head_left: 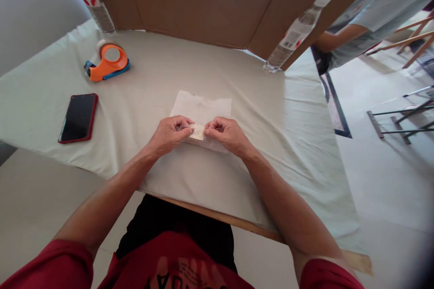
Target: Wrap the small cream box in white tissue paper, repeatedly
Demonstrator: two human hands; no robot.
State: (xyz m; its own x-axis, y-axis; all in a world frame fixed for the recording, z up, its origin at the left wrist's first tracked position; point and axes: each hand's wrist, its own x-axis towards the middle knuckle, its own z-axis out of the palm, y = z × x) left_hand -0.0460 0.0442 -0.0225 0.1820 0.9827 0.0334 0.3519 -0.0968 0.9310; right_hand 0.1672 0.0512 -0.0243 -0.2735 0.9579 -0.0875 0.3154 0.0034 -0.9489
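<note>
Tablecloth (152, 81); packet (198, 132) between left grip (172, 132) and right grip (226, 134)

The paper sheet (201, 104) is white; over it, a cream block (197, 132); left of it, a red-edged black smartphone (77, 118) and orange-and-blue tape dispenser (101, 71); beyond it, brown cardboard (203, 4).

Open cloth (264, 113) right of paper (203, 101); phone (77, 117), tape dispenser (98, 72) block left; cardboard (203, 4), bottles (290, 40) bar far side.
</note>
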